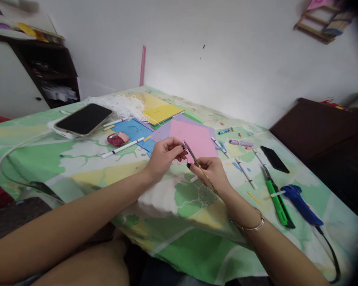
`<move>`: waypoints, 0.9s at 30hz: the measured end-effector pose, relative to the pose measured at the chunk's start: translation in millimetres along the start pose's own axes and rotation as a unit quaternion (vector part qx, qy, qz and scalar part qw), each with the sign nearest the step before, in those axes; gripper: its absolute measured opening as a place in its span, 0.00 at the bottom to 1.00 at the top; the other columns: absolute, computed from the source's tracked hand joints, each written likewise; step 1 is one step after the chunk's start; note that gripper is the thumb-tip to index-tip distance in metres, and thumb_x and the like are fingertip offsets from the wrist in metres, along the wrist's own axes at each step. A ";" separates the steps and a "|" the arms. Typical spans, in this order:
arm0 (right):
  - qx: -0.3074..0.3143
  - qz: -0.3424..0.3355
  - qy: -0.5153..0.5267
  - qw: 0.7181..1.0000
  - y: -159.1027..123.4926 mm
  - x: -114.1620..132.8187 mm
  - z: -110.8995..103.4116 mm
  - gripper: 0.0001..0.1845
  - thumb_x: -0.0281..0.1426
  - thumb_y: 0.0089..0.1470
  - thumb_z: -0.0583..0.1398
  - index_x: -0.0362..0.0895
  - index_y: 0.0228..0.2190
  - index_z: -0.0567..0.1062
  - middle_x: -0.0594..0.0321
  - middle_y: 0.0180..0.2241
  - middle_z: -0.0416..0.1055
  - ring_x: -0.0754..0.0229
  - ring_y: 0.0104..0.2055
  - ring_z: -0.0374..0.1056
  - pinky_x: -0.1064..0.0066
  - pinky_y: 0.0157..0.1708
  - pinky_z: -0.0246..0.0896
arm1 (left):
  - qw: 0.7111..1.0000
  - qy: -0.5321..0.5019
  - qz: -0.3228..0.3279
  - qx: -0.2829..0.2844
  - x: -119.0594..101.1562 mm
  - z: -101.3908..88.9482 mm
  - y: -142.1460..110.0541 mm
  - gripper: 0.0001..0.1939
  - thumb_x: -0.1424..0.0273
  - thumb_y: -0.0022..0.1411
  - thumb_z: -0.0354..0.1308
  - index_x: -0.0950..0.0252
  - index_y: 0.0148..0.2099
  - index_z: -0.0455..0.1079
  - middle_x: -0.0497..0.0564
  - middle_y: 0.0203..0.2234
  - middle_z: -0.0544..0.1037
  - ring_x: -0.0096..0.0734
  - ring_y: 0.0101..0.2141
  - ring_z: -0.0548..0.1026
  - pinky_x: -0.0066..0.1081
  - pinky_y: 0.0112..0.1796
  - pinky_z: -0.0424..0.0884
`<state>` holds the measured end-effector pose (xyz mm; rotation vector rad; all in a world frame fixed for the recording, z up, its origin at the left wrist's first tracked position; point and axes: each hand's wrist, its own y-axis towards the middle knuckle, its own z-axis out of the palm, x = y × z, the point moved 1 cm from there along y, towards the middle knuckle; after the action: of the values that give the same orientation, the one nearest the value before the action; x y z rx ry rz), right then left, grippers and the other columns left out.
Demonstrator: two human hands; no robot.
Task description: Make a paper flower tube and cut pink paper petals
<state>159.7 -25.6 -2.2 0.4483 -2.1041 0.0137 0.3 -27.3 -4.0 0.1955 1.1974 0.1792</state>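
Note:
My right hand point(213, 171) is closed around a slim pointed tool point(196, 159) with a dark metallic tip and a gold-coloured handle. The tool slants up and left, its tip close to my left fingertips. My left hand point(166, 157) is pinched closed; whatever lies between its fingers is too small or hidden to name. Behind both hands lies a sheet of pink paper point(191, 137), over purple paper point(162, 130) and near blue paper point(128, 131).
Around lie a phone point(84, 119), white string point(119, 106), a yellow pad point(161, 109), several white sticks point(123, 147), a green utility knife point(277, 202), a blue glue gun point(302, 204) with its cord, and a black flat object point(274, 159). A wall stands behind the table.

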 end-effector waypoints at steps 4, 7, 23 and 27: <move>0.001 0.002 -0.002 1.000 0.3 -0.3 0.1 0.22 0.38 0.46 0.61 0.44 0.13 0.56 0.73 0.10 0.48 0.72 0.15 0.43 0.74 0.17 0.35 | 1.000 0.002 -0.002 -0.005 -0.1 0.3 -0.1 0.02 0.75 0.51 0.58 0.69 0.30 0.69 0.48 0.22 0.74 0.24 0.23 0.72 0.25 0.26 0.65; 0.001 0.002 -0.003 1.000 0.7 -1.5 0.2 0.22 0.38 0.46 0.61 0.44 0.13 0.56 0.72 0.10 0.48 0.72 0.15 0.44 0.74 0.17 0.35 | 1.000 0.002 -0.001 -0.008 0.4 0.2 0.0 0.02 0.75 0.51 0.58 0.69 0.30 0.69 0.48 0.21 0.74 0.24 0.23 0.72 0.25 0.26 0.65; 0.003 0.001 -0.003 1.000 -0.1 -0.2 -0.2 0.22 0.38 0.46 0.61 0.44 0.13 0.57 0.72 0.10 0.48 0.72 0.15 0.43 0.74 0.16 0.35 | 1.000 -0.008 -0.007 -0.023 0.1 -0.8 0.1 0.02 0.75 0.50 0.59 0.69 0.30 0.70 0.49 0.23 0.75 0.25 0.24 0.72 0.26 0.27 0.67; 0.005 0.003 -0.006 1.000 -0.4 -1.0 -0.4 0.21 0.39 0.46 0.60 0.44 0.13 0.58 0.72 0.10 0.48 0.71 0.15 0.43 0.74 0.16 0.35 | 1.000 -0.008 -0.008 -0.026 -0.4 -0.2 -0.2 0.03 0.74 0.50 0.60 0.68 0.30 0.70 0.48 0.23 0.75 0.25 0.24 0.73 0.26 0.28 0.67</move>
<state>160.6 -25.6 -2.8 0.4498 -2.1181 0.0243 0.0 -27.6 -3.8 0.1415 1.1762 0.1934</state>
